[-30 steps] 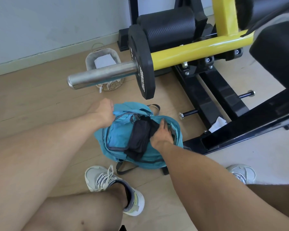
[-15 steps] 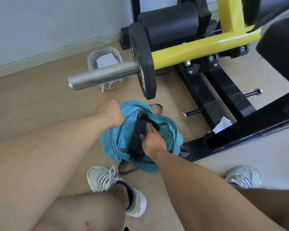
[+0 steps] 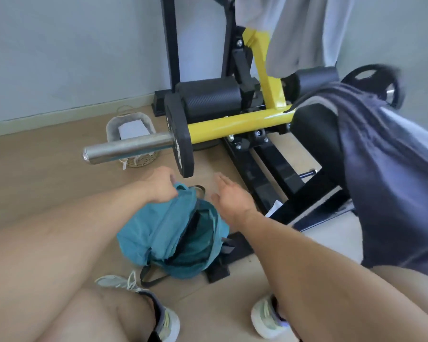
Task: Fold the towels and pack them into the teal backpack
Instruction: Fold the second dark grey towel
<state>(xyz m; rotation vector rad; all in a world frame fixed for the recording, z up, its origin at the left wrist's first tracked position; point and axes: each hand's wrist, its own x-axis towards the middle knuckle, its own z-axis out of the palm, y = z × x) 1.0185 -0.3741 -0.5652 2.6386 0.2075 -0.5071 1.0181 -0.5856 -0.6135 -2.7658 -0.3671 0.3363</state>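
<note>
Soft teal fabric backpack (image 3: 168, 233) lies on the light wood floor (image 3: 47, 169), main compartment unzipped and gaping toward the right, dark interior showing; contents too dark to tell. Left hand (image 3: 162, 185) pinches the bag's top edge near the carry loop, holding the mouth up. Right hand (image 3: 229, 197) hovers just beside the opening, fingers straight and relaxed, holding nothing. A dark grey-blue towel (image 3: 391, 183) drapes over the black padded gym bench (image 3: 316, 137) at right, and a pale grey towel (image 3: 304, 30) hangs from the yellow-and-black machine frame (image 3: 242, 119) above. Step in hand looks like reaching for the next towel. To do it well: keep the left-hand pinch so the mouth does not collapse, take the draped towel by an edge, fold it flat and compact before it goes in, slide it in flat against the bag's back.
</note>
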